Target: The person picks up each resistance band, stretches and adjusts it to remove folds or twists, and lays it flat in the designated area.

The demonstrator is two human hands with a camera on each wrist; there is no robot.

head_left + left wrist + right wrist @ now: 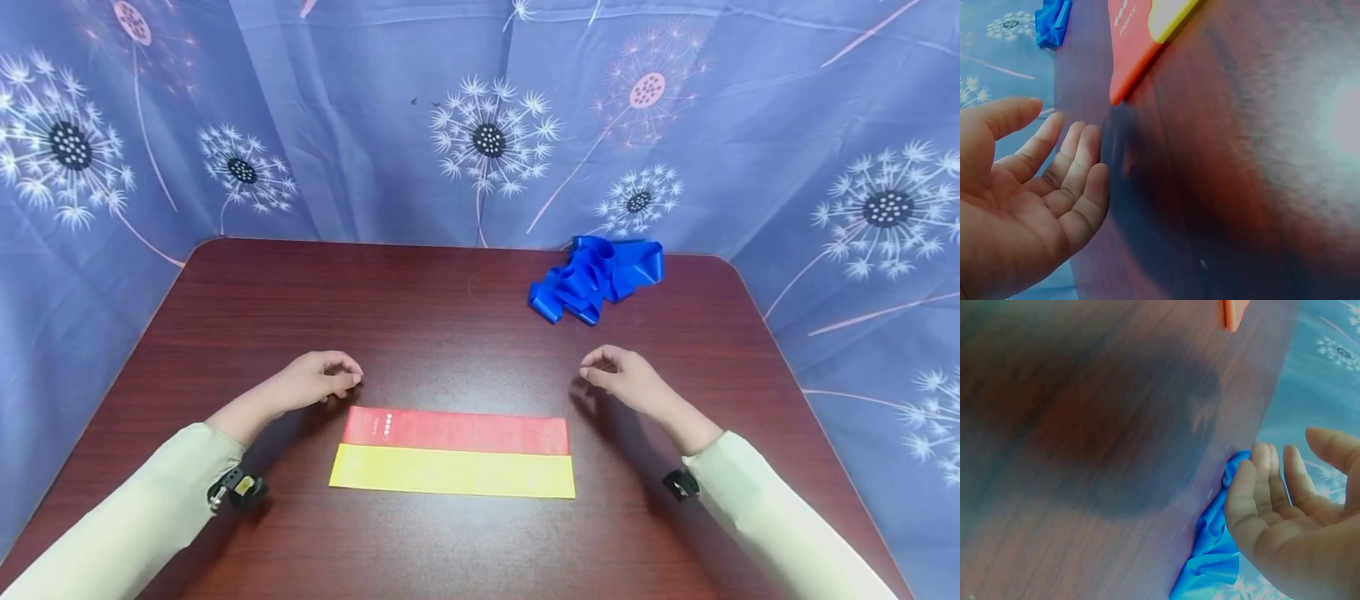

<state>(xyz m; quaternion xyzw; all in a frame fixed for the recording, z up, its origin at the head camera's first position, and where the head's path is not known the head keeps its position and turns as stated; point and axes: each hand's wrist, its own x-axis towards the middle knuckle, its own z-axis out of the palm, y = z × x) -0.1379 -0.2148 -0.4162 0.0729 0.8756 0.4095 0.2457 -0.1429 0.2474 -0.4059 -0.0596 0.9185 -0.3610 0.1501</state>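
A red resistance band [465, 430] lies flat on the table, with white dots and small print near its left end; "Heavy" is legible in the left wrist view. Along its near edge runs a yellow resistance band [452, 472], also flat. My left hand [324, 379] is held over the table just beyond the red band's left end, fingers loosely bent and holding nothing. Past the opposite end is my right hand [626, 379], likewise relaxed, with its palm bare in the right wrist view [1291, 519].
A crumpled blue band [596, 277] lies in loose folds at the back right of the brown table [450, 550]. Blue curtains [375, 108] with dandelion prints stand around the table's back and sides. Each wrist carries a black strap.
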